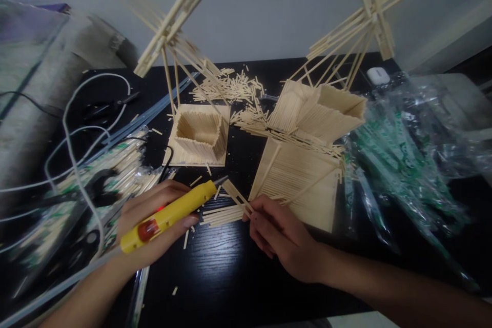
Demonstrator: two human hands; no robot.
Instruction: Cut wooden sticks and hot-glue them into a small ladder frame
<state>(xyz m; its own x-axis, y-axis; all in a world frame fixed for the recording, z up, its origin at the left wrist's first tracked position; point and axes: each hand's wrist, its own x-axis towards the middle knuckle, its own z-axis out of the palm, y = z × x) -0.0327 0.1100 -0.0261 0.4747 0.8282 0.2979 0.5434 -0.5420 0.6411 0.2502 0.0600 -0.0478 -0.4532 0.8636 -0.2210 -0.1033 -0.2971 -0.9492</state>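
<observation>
My left hand (154, 220) is closed around a yellow hot glue gun (169, 216), whose nozzle points up and right. A glue stick (65, 282) runs out of its back end. Between the thumb and fingers of my right hand (279, 230) is a small piece of joined wooden sticks (235, 193), its far end close to the nozzle. Loose wooden sticks (221, 215) lie on the black table beneath that piece. Just beyond my right hand is a flat square panel of sticks (303, 184).
Behind my left hand, a square stick box (200, 136) stands on a base, with a stick frame (175, 20) rising behind it. Another stick box (330, 113) is at right. Plastic wrappers (403, 143) cover the right side; a white cable (67, 138) and pliers (107, 105) lie left.
</observation>
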